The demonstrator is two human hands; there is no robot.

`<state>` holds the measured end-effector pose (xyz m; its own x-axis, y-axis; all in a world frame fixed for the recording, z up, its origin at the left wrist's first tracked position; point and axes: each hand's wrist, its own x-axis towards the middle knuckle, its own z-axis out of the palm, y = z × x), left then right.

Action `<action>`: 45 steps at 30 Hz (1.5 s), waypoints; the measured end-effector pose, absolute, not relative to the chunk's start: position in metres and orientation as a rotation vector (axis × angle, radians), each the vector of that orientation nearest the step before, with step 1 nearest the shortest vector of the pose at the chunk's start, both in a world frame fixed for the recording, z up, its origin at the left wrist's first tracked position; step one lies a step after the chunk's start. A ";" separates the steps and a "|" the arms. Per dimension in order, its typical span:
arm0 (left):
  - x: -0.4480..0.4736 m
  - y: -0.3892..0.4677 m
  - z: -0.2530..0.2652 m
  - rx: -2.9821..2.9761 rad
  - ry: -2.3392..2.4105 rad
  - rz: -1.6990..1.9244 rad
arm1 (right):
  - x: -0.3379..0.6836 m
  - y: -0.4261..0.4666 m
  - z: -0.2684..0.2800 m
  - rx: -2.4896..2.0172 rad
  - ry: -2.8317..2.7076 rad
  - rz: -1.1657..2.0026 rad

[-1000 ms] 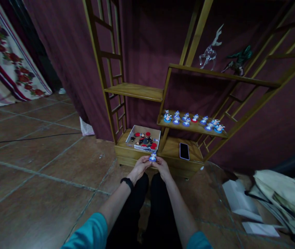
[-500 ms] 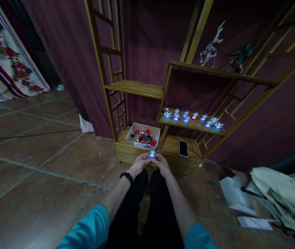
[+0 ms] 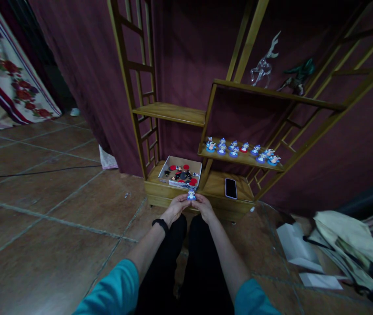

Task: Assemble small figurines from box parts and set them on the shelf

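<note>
A small blue-and-white figurine (image 3: 191,195) on a blue base stands upright between my two hands, just in front of the low cabinet. My left hand (image 3: 176,207) pinches its base from one side; my right hand (image 3: 203,206) grips it from the other. Right behind it, an open cardboard box (image 3: 165,178) holds red discs and dark figure parts in a jumble. Up and to the right, several similar figurines (image 3: 234,152), mostly blue and white, stand in rows on a wooden shelf (image 3: 248,162).
A phone (image 3: 231,188) lies on the cabinet's lower board. Higher up stand a clear deer figure (image 3: 262,70) and a dark green statuette (image 3: 299,76). On the tiled floor at right are a white box (image 3: 298,247) and a cream bag (image 3: 346,232). A cable (image 3: 42,172) crosses the floor at left.
The camera view has shifted slightly, so the shelf and its figures appear a little further left. Both hands keep the figurine in the same hold.
</note>
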<state>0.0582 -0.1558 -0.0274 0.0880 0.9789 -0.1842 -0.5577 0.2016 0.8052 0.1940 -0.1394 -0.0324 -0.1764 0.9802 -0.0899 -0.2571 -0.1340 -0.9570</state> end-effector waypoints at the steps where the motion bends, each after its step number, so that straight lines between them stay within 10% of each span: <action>1: 0.058 -0.156 -0.027 0.638 0.835 1.271 | 0.194 -0.140 -0.032 -0.997 -1.070 1.539; 45: 0.057 -0.143 -0.031 0.726 0.823 1.216 | 0.195 -0.136 -0.030 -0.949 -1.086 1.594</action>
<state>0.0573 -0.1428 -0.0309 0.1421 0.9784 -0.1499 -0.5031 0.2018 0.8403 0.1948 -0.1355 -0.0300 -0.2452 0.9659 -0.0836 -0.2753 -0.1520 -0.9493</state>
